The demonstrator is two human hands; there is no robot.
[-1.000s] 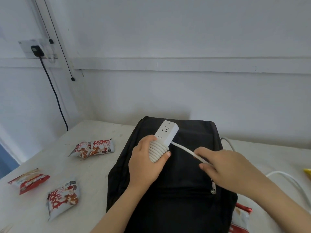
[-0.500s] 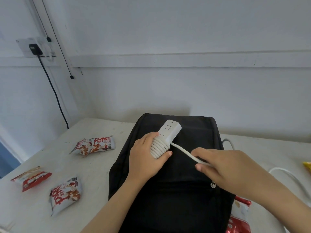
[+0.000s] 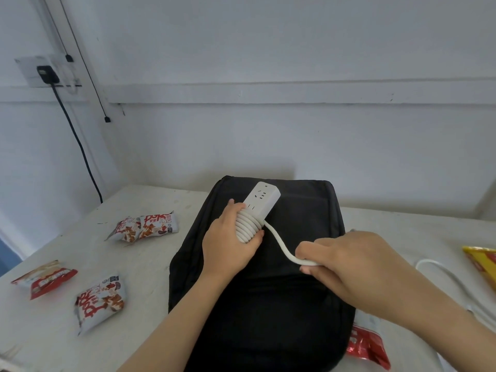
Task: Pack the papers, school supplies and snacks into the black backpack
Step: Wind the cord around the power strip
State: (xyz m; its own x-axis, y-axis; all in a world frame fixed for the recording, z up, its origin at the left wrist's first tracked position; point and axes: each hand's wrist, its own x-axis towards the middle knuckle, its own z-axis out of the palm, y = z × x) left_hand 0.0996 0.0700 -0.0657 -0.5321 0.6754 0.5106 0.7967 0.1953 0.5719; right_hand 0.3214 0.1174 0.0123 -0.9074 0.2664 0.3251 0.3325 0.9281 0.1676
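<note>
Left hand [image 3: 228, 245] is gripping the power strip [image 3: 261, 200] and coiled turns; right hand [image 3: 346, 261] is pinching the cord [image 3: 279, 244]. Slack tension is probably risking coils slipping onto the backpack [image 3: 295, 277].

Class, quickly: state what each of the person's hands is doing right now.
Left hand: closed around the power strip where the cord is coiled.
Right hand: closed on the loose white cord.
</note>
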